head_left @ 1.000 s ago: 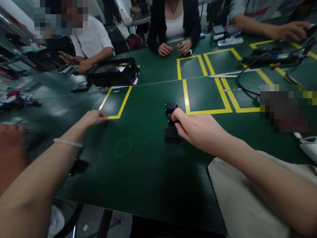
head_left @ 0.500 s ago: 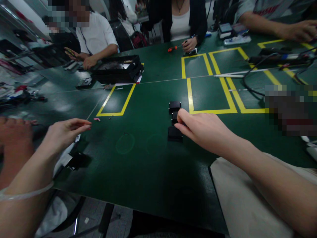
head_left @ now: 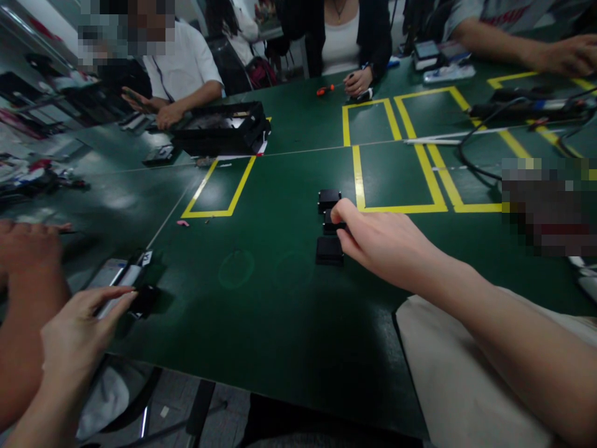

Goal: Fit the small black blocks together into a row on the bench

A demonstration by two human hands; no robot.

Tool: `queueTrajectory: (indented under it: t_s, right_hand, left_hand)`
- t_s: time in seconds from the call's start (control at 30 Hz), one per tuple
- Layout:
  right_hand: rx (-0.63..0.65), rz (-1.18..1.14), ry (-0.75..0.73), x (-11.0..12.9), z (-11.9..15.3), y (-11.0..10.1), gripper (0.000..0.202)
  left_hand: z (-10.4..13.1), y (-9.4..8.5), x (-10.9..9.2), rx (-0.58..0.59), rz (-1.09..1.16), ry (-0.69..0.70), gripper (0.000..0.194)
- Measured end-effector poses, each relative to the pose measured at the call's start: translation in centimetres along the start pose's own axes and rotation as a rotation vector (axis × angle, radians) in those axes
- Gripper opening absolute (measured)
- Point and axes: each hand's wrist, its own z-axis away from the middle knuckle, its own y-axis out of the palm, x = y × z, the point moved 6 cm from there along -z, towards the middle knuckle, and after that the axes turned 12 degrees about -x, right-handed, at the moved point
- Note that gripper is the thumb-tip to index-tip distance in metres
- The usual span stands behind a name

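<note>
Middle black block (head_left: pixel 331 226), one of three in a short row, is resting on the green table (head_left: pixel 261 336) at the right hand (head_left: pixel 380 239), whose thumb and forefinger appear to be pinching its nearest end. A far black block (head_left: pixel 329 198) is lying just beyond those fingertips, and a near black block (head_left: pixel 329 250) is lying just on the wearer's side of them. The left hand (head_left: pixel 77 330) is holding its thumb and forefinger close together at a dark piece (head_left: pixel 147 300) just past their tips; whether they are gripping or merely touching it, I cannot tell. Just beyond the left knuckles a silver device (head_left: pixel 111 272) is lying, and another person's forearm (head_left: pixel 30 323) is resting outside that hand. With such narrow gaps, a twisting right hand could be knocking the neighbouring blocks askew; a shallow left pinch could be letting the dark piece slip, and the nearby forearm could be jostling that wrist.
</note>
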Motion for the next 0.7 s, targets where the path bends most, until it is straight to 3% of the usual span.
queueTrajectory:
  t_s: [0.17,0.43,0.7]
  right_hand:
    - [0.014,0.028,-0.019,0.0,0.0,0.1,0.019]
    - [0.009,0.066,-0.025,-0.1,0.0,0.2,0.02]
    - [0.008,0.054,-0.02,0.0,0.0,0.1,0.018]
  left_hand:
    - [1.0,-0.6,-2.4,-0.145,-0.014,-0.069,0.032]
    - [2.1,0.9,-1.7,-0.227,0.126,-0.075,0.029]
    - [2.3,0.9,-1.9,-0.246,0.089,-0.059,0.03]
